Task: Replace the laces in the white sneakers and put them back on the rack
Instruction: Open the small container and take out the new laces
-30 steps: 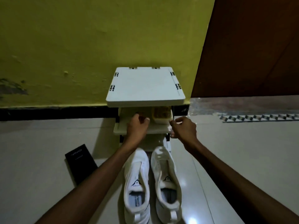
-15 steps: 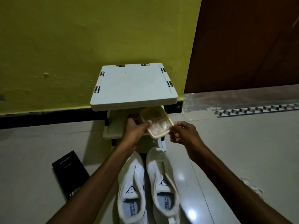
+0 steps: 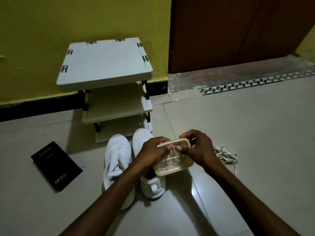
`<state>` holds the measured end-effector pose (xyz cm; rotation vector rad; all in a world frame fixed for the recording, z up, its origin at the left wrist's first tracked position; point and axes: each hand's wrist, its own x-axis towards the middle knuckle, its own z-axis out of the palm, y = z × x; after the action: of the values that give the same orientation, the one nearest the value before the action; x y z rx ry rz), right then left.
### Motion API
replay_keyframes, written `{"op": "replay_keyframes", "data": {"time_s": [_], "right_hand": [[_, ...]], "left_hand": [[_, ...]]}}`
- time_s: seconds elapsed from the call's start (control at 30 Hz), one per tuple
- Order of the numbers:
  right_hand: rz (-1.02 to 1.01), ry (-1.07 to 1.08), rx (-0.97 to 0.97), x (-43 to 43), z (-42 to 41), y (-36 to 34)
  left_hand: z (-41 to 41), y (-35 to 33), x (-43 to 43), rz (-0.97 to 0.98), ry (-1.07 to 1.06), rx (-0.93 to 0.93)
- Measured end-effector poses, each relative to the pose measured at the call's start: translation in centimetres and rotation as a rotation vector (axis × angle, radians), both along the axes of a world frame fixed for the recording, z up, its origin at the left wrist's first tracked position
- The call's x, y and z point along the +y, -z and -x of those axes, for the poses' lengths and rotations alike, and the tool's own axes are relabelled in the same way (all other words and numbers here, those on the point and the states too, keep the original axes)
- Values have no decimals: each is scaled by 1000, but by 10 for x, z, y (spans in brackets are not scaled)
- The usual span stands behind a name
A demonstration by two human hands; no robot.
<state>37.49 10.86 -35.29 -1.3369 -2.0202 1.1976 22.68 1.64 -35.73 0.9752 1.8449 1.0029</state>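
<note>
Two white sneakers without laces stand side by side on the floor, the left sneaker [image 3: 117, 160] and the right sneaker [image 3: 150, 184], toes toward the white rack [image 3: 105, 65]. Above the right sneaker, both hands hold a small clear plastic container [image 3: 172, 164] with a beige rim and pale laces inside. My left hand [image 3: 153, 150] grips its left side. My right hand [image 3: 197, 149] grips its right side, fingers curled over the lid's far edge. A loose heap of white laces [image 3: 225, 154] lies on the floor just right of my right hand.
The rack stands against a yellow wall [image 3: 51, 31] with three shelves. A black phone box [image 3: 56, 166] lies on the tiles left of the sneakers. A brown door [image 3: 238, 31] is at the back right, with a patterned threshold strip [image 3: 247, 84].
The container has come off the rack's middle shelf and moved toward me, over the right sneaker. Both hands now hold it. The view has pulled back, and the heap of laces now shows.
</note>
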Motion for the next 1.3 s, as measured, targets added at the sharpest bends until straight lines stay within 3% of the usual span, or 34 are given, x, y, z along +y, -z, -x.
{"op": "replay_keyframes", "data": {"time_s": [0.2,0.43,0.5,0.57,0.63,0.7,0.83,0.93,1.13,1.3], "right_hand": [[-227,27,-65,1,-11,6],[106,63,117,20,-29,8],[208,17,199,28,-35,5],[304,-110,259,33,-38,0],[352,-176,279,34,-37,-4],[333,-137,240,33,-31,-6],[242,15,166,32,-21,-2],[243,61,168,31,-21,2],[190,93,171,27,-22,7],[211,-16,293,41,-38,-2]], "left_hand": [[-24,8,8,0,-151,38],[-23,12,11,-66,-284,-303],[-14,5,13,47,-158,-511],[-7,-1,12,109,-63,-861],[-5,-2,13,152,-25,-1010],[-10,-1,17,174,-4,-1020],[-23,6,27,149,-79,-820],[-27,6,29,122,-89,-774],[-25,8,28,146,-56,-853],[-13,20,30,106,-285,-944]]}}
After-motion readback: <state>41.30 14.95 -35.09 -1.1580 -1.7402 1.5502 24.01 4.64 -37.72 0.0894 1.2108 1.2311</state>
